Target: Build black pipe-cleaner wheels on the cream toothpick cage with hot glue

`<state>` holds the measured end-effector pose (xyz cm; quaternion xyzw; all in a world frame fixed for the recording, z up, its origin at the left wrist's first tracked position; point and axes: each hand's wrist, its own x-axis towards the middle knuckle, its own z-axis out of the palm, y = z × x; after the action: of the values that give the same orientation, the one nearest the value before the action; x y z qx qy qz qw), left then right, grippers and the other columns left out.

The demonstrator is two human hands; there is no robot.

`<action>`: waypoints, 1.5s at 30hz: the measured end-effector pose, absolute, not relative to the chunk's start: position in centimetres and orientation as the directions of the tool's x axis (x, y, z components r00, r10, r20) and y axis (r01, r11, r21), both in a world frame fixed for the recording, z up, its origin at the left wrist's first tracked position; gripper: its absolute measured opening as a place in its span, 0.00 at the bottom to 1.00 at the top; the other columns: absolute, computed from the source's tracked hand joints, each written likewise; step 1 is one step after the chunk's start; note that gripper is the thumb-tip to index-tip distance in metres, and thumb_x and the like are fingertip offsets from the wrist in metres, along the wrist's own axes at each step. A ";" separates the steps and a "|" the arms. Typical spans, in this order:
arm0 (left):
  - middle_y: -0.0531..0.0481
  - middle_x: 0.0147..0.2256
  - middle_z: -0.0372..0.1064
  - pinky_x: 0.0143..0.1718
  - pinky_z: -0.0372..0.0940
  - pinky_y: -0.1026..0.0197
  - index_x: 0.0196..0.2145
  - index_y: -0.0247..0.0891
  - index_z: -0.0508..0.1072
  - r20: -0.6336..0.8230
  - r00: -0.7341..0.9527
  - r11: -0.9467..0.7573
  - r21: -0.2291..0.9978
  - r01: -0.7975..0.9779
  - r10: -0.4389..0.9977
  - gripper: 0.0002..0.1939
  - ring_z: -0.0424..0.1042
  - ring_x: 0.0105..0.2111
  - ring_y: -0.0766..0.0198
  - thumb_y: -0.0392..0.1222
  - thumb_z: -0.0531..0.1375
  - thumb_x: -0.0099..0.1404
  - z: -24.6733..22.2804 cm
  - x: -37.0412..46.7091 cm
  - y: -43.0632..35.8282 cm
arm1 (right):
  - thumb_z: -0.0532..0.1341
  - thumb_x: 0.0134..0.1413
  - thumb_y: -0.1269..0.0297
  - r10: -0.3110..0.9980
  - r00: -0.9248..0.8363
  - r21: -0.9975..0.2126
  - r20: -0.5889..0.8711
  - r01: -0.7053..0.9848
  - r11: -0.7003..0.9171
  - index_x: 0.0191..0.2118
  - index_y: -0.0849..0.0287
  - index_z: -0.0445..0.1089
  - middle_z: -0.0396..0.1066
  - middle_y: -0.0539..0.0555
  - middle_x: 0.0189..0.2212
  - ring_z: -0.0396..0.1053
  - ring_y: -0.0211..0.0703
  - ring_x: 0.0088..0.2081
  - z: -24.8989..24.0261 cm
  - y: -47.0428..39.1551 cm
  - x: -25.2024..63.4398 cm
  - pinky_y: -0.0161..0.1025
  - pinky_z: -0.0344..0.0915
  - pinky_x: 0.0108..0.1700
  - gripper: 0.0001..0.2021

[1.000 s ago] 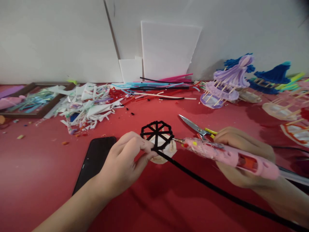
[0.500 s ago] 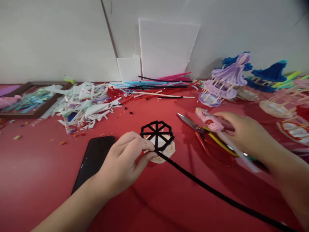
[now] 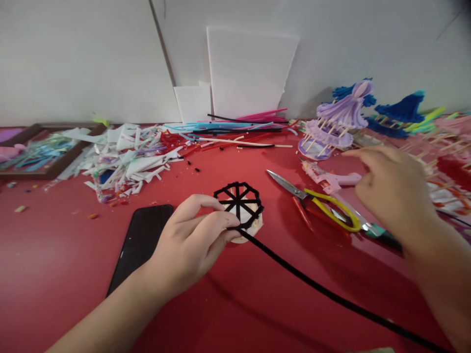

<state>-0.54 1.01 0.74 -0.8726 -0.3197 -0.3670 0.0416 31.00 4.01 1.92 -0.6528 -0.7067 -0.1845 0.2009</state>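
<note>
Head view: the left hand [image 3: 195,240] pinches the black fuzzy spoked wheel [image 3: 238,201] over a pale round base [image 3: 259,226], seemingly steadying where the long black fuzzy strip [image 3: 312,283] joins; the right, fingers apart, hovers beside a pink glue gun [image 3: 333,182]. Fingertips partly hide that joint; the strip's far end is cut off.

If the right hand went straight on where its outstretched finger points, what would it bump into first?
Probably the lilac tiered model, near its base: that shows just past the fingertip of the right hand. Depth is unclear, so it might pass in front instead.
</note>
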 end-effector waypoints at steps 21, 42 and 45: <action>0.47 0.32 0.74 0.38 0.69 0.62 0.45 0.32 0.72 0.586 0.612 -0.834 0.234 0.500 0.531 0.11 0.67 0.39 0.61 0.28 0.57 0.66 0.5 -0.2 0.7 | 0.58 0.59 0.70 0.753 -0.508 -0.389 0.418 0.649 0.654 0.35 0.55 0.71 0.74 0.50 0.28 0.71 0.38 0.30 2.2 -0.5 24.0 0.35 0.67 0.34 0.05; 0.47 0.35 0.71 0.38 0.71 0.64 0.45 0.38 0.70 0.527 0.650 -0.836 0.325 0.442 0.548 0.12 0.69 0.40 0.63 0.29 0.57 0.65 0.8 -0.4 0.5 | 0.59 0.58 0.69 0.807 -0.500 -0.530 0.315 0.613 0.586 0.40 0.53 0.70 0.77 0.50 0.34 0.75 0.37 0.33 1.3 0.6 24.9 0.31 0.70 0.34 0.06; 0.47 0.35 0.71 0.38 0.71 0.65 0.45 0.38 0.70 0.528 0.650 -0.837 0.343 0.426 0.547 0.12 0.69 0.40 0.63 0.29 0.57 0.65 0.8 -0.4 0.5 | 0.58 0.60 0.68 0.785 -0.534 -0.482 0.314 0.623 0.616 0.46 0.53 0.70 0.77 0.52 0.38 0.75 0.39 0.37 1.1 1.0 25.2 0.34 0.70 0.37 0.10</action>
<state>-0.35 0.51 0.76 -0.9033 -0.2693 -0.3205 -0.0941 25.22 0.96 1.09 -0.4085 -0.8615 0.1580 0.2570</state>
